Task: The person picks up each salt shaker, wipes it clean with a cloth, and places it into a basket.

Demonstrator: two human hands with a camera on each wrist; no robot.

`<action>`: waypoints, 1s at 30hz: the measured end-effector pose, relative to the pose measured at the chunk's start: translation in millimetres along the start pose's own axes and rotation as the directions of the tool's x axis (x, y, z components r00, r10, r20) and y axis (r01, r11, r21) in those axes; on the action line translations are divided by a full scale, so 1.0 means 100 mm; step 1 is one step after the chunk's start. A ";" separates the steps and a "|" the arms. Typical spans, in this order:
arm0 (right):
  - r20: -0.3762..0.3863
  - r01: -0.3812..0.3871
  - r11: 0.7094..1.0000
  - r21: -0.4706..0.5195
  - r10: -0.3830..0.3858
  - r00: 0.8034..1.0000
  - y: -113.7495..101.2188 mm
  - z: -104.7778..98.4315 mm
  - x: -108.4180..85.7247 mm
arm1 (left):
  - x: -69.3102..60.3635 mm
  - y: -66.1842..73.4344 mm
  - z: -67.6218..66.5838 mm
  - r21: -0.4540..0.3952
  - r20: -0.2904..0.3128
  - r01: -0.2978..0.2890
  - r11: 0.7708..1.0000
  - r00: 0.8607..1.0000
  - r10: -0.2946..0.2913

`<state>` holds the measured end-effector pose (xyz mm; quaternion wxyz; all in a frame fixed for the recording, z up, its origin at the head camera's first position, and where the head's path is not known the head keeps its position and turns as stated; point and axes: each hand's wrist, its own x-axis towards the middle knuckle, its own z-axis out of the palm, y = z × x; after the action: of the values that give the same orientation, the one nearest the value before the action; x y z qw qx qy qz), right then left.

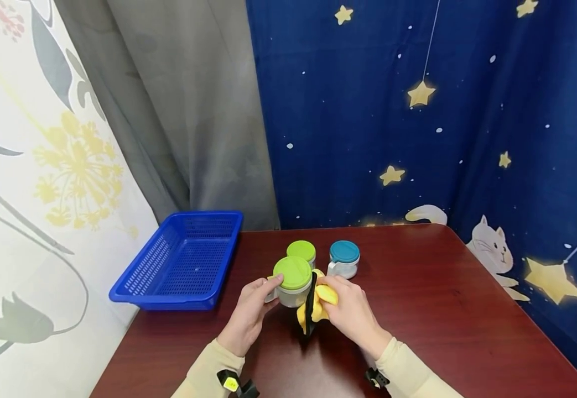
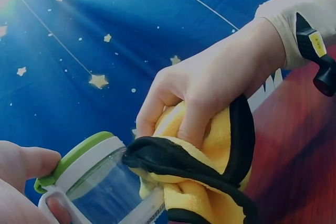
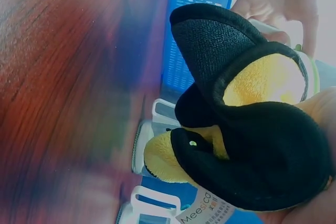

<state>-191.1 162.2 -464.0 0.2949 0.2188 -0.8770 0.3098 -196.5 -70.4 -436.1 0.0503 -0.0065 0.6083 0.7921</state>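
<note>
A clear jar with a green lid is gripped by the left hand, thumb on the lid's edge and fingers at the handle side. The right hand holds a bunched yellow cloth with black edging against the jar's right side. In the left wrist view the right hand has its fingers sunk into the cloth, beside the glass of the jar. The cloth hides much of the jar in the right wrist view, where a printed tag hangs from it.
Behind the held jar stand a second green-lidded jar and a blue-lidded jar with a handle. A blue perforated basket sits at the table's left back. Curtains hang beyond the red-brown table.
</note>
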 end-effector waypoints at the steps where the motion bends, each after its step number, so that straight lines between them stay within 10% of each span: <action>1: -0.001 0.002 1.000 0.000 -0.002 1.000 0.00 0.00 0.00 | 0.00 0.00 -0.01 -0.001 -0.003 0.000 1.000 1.000 0.000; 19: -0.058 0.048 0.998 0.043 -0.046 0.997 -0.03 -0.34 0.30 | -0.05 -0.04 -0.06 -0.001 0.068 0.054 0.999 0.996 -0.054; 30: 0.040 0.050 0.997 0.063 -0.052 0.998 -0.05 -0.38 0.31 | -0.06 -0.04 -0.06 0.014 0.130 0.047 0.999 0.990 -0.048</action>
<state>-196.4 177.8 -417.3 0.2775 0.2564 -0.8671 0.3246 -190.3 -75.7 -441.4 0.1090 0.0310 0.6075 0.7862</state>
